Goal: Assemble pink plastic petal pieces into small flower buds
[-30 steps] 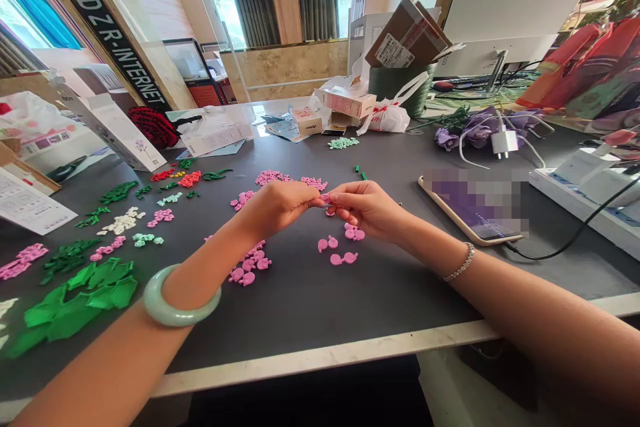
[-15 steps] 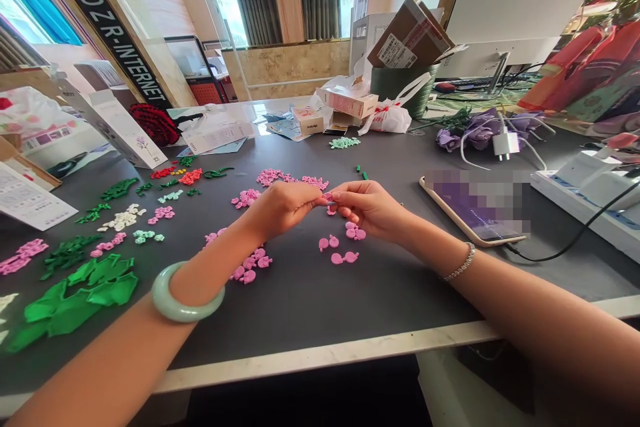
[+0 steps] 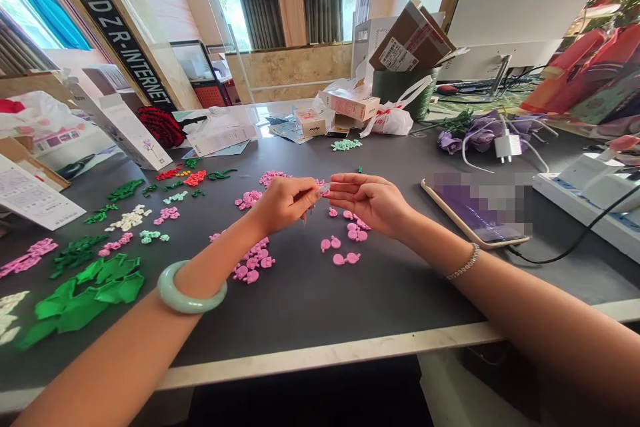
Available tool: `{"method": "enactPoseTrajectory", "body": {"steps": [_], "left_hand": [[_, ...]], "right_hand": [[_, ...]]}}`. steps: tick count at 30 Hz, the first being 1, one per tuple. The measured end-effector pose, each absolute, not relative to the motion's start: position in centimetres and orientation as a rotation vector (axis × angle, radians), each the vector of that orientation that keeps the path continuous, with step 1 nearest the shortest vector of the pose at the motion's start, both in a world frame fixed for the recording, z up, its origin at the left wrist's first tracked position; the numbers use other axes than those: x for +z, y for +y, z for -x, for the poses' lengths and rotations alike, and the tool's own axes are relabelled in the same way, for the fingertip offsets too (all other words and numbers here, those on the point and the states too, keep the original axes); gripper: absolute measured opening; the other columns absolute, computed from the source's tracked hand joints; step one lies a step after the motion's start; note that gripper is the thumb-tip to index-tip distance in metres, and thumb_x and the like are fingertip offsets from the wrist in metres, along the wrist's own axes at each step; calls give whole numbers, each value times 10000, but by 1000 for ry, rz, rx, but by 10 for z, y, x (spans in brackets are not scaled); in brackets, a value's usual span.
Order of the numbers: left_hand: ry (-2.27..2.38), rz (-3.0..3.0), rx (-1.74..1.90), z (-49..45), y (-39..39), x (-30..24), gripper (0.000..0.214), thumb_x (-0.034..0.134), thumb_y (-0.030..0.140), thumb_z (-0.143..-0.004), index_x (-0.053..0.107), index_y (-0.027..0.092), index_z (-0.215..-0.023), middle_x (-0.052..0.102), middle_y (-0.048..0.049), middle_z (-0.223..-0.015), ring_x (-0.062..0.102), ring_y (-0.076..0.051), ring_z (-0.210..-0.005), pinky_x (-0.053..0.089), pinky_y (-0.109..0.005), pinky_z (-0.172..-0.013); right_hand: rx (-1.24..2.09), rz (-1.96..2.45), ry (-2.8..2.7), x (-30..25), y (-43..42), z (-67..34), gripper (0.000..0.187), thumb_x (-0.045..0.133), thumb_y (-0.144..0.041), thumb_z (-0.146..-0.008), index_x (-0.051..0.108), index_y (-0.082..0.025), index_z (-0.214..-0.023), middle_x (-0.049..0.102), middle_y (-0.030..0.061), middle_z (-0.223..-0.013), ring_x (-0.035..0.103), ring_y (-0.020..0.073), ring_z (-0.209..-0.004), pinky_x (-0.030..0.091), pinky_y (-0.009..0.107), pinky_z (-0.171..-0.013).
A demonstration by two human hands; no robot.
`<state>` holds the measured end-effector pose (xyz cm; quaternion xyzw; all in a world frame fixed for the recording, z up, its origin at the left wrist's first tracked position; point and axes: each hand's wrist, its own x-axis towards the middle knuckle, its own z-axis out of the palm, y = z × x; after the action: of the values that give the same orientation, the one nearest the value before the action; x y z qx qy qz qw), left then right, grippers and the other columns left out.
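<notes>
Head view: a small pink plastic piece (image 3: 324,189) is recorded as pinched between thumb and fingers of the left hand (image 3: 285,203), projecting toward the right hand (image 3: 370,201). That hand is found extended and released, its fingers just beside the piece, with nothing seen gripped. Loose pink plastic pieces (image 3: 340,247) are spread below both hands on the dark grey desktop (image 3: 310,307).

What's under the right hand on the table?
Small pink plastic pieces lie on the dark tabletop just below the right hand. Whatever sits directly beneath its palm is covered by the hand, so it can't be seen.
</notes>
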<state>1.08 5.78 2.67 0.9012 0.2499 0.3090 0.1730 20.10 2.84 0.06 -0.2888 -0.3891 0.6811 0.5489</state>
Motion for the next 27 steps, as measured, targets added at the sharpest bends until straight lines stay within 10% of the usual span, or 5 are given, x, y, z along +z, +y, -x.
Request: {"method": "enactPoseTrajectory", "body": {"steps": [10, 21, 27], "left_hand": [[770, -2210, 891, -15, 61, 27, 246, 508, 290, -813, 588, 135, -639, 576, -2, -526, 559, -98, -476, 462, -207, -498], [743, -1940, 870, -16, 60, 26, 292, 628, 239, -707, 472, 143, -479, 559, -10, -492, 601, -128, -480, 466, -219, -474], [704, -1771, 920, -18, 59, 26, 354, 714, 233, -676, 363, 188, -703, 595, 34, -611, 641, -155, -507, 491, -226, -463]], "right_hand": [[1620, 602, -1087, -6, 33, -203, 262, 586, -56, -781, 607, -164, -1019, 610, 73, -1128, 627, 141, -999, 482, 292, -963], [1445, 650, -1084, -11, 35, -200, 340, 696, -158, -735, 374, -203, -833, 488, -80, -750, 672, 102, -859, 516, 248, -910], [1344, 610, -1036, -4, 32, -196, 472, 733, -185, -664, 279, -209, -791, 412, -112, -699, 682, 124, -853, 535, 273, -907]]}}
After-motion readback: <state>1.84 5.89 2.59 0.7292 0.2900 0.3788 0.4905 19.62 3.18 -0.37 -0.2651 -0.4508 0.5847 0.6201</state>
